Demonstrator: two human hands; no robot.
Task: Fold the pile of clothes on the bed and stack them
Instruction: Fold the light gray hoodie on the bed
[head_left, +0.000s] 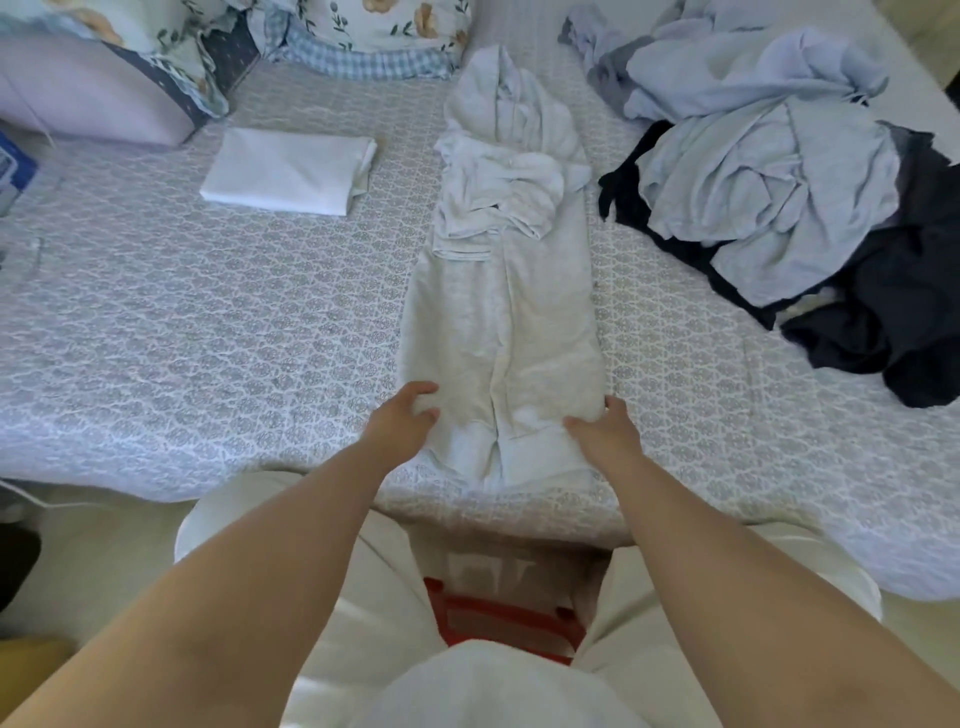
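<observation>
A pale grey hooded garment (498, 312) lies lengthwise on the bed, folded into a narrow strip with its sleeves bunched across the chest and its hood at the far end. My left hand (402, 421) grips the near left corner of its hem, fingers curled into the cloth. At the near right corner my right hand (605, 431) pinches the hem edge. A folded white garment (288, 171) lies flat at the far left. The unfolded pile (769, 171) of light blue and dark navy clothes sits at the right.
The patterned bedspread (208, 322) covers the bed. Pillows (104, 78) and floral bedding (374, 31) line the far edge. A red stool (498, 618) shows between my knees below the bed's near edge.
</observation>
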